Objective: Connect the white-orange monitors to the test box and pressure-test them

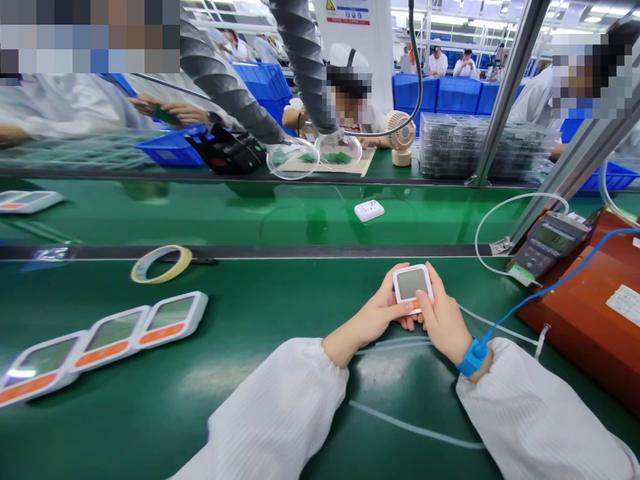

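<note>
Head view: the left hand point(381, 305) and right hand point(447, 327) jointly grasp a white display unit point(412, 283) above the green bench point(280, 287), fingers curled around its sides and thumbs at its orange strip point(415, 306); thumb pressure cannot be determined. The step in hand appears to be two-handed handling of the unit; any next move calls for steady support beneath it. Beyond the belt, stacked clear trays point(453, 143) and a blue tray point(173, 150) stand; their contents are indistinct.
</note>
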Demonstrator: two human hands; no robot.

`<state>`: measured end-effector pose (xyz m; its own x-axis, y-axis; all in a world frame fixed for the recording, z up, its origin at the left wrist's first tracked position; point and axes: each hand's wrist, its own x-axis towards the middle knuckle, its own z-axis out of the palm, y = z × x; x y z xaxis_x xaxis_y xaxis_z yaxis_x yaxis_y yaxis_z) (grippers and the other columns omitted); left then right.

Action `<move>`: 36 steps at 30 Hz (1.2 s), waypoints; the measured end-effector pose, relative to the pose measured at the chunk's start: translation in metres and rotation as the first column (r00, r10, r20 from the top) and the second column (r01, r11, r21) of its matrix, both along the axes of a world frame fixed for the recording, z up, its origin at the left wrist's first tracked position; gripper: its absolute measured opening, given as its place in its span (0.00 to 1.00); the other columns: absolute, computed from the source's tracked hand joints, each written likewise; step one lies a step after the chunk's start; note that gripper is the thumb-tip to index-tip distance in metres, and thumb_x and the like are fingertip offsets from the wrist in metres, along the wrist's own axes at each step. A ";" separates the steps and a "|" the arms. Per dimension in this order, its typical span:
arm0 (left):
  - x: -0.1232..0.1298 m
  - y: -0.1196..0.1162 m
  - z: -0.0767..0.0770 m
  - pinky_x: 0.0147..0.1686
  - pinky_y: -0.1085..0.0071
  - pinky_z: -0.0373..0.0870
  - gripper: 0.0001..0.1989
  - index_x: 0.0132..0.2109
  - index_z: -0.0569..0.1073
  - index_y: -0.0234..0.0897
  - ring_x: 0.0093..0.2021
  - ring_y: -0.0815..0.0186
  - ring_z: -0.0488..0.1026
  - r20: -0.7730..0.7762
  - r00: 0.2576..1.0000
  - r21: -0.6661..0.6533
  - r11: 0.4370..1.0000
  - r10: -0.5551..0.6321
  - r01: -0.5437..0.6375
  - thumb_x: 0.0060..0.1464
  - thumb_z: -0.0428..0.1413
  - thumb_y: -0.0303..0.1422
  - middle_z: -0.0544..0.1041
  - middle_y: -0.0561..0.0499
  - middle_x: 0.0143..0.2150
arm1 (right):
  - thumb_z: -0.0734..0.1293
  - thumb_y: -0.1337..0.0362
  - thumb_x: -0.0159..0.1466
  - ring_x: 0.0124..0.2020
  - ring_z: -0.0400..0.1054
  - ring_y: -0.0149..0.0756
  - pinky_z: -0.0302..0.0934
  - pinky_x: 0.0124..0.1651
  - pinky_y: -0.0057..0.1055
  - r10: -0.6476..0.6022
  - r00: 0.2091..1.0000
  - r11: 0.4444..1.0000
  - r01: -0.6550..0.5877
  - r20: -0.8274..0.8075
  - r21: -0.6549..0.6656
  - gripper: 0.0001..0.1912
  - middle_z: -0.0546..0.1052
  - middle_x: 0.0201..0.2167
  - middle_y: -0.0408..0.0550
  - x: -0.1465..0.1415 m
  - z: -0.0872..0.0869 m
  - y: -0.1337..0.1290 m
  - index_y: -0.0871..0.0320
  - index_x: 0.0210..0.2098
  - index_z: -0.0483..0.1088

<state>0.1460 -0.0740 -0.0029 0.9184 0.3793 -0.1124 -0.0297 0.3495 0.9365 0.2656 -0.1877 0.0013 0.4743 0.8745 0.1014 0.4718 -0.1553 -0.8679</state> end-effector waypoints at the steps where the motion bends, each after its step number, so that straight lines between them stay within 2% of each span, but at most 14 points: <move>1: 0.000 0.000 0.000 0.27 0.73 0.70 0.47 0.68 0.43 0.44 0.26 0.69 0.74 0.002 1.000 0.000 1.000 0.001 -0.001 0.53 0.65 0.37 0.75 0.53 0.34 | 0.54 0.54 0.69 0.18 0.69 0.39 0.60 0.23 0.29 0.000 1.000 1.000 0.000 0.000 -0.002 0.34 0.74 0.20 0.43 0.000 0.000 0.000 0.64 0.70 0.48; 14: 0.001 0.000 0.003 0.28 0.73 0.71 0.46 0.67 0.43 0.45 0.25 0.70 0.73 0.005 1.000 -0.007 1.000 -0.011 0.011 0.53 0.65 0.37 0.75 0.54 0.34 | 0.53 0.54 0.69 0.21 0.70 0.40 0.61 0.26 0.30 -0.002 1.000 1.000 0.002 0.003 -0.030 0.35 0.74 0.22 0.44 0.000 0.003 0.000 0.63 0.70 0.48; 36: 0.001 0.000 0.003 0.28 0.74 0.71 0.45 0.68 0.43 0.45 0.25 0.70 0.73 0.026 0.999 -0.011 1.000 -0.023 0.023 0.54 0.64 0.36 0.76 0.53 0.33 | 0.53 0.53 0.69 0.20 0.69 0.40 0.61 0.26 0.30 -0.001 1.000 0.999 0.001 -0.005 -0.046 0.35 0.73 0.21 0.44 0.000 0.003 0.000 0.63 0.71 0.47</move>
<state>0.1467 -0.0738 -0.0002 0.9296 0.3568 -0.0927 -0.0458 0.3613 0.9313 0.2652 -0.1872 0.0048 0.4756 0.8777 0.0588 0.4674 -0.1955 -0.8622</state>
